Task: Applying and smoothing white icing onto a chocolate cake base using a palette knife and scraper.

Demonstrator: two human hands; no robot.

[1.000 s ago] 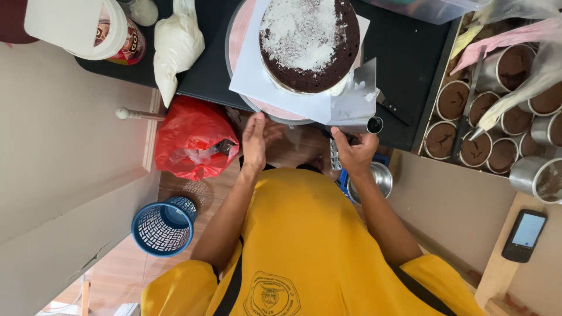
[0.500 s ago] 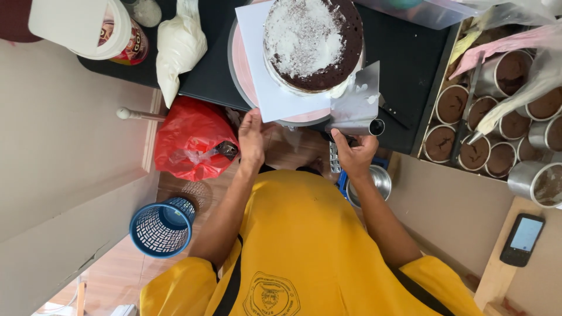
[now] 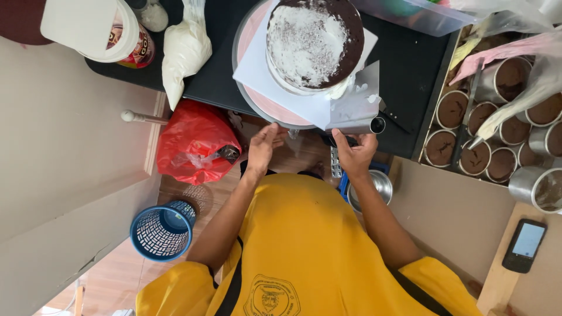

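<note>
Our right hand (image 3: 355, 153) grips the metal scraper (image 3: 357, 105) against the chocolate cake (image 3: 316, 41); left hand (image 3: 261, 146) open at turntable (image 3: 249, 88) rim. White tub (image 3: 93, 29) at counter's corner.

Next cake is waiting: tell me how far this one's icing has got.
Done: white cream tops most of the cake, though its dark rim shows. In hand: the right hand holds a metal scraper to the cake's side, the left hand at the turntable edge. Left: covering the rim, probably.

pale wall (image 3: 64, 169), wooden floor (image 3: 105, 281), black worktop (image 3: 410, 64).
</note>
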